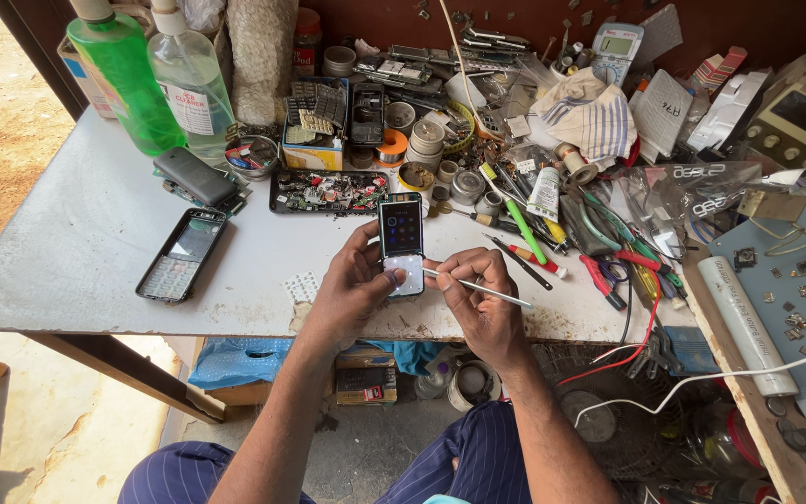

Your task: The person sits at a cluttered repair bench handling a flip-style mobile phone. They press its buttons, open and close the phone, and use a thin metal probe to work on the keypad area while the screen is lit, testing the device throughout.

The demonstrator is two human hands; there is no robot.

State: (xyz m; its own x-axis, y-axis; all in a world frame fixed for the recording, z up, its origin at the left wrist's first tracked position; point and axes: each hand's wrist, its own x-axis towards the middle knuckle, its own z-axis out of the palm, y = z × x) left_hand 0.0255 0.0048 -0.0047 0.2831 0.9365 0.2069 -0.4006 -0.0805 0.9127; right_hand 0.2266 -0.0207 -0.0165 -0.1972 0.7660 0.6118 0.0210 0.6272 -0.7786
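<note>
Your left hand (352, 285) is cupping the small phone (401, 245) upright over the table's front edge (142, 322), fingers closed round its sides to steady it. Your right hand (478, 294) is pinching 1 thin silver tool (482, 290), tip touching the phone's lower half. Tool clutter is crowding the right; open tabletop is lying left.

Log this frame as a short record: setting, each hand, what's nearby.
setting: cluttered repair table
left hand: holds small phone upright, screen lit
right hand: holds thin tool, tip at the phone's lower part
nearby left: open phone shell, green bottle
nearby right: screwdrivers, pliers
</note>
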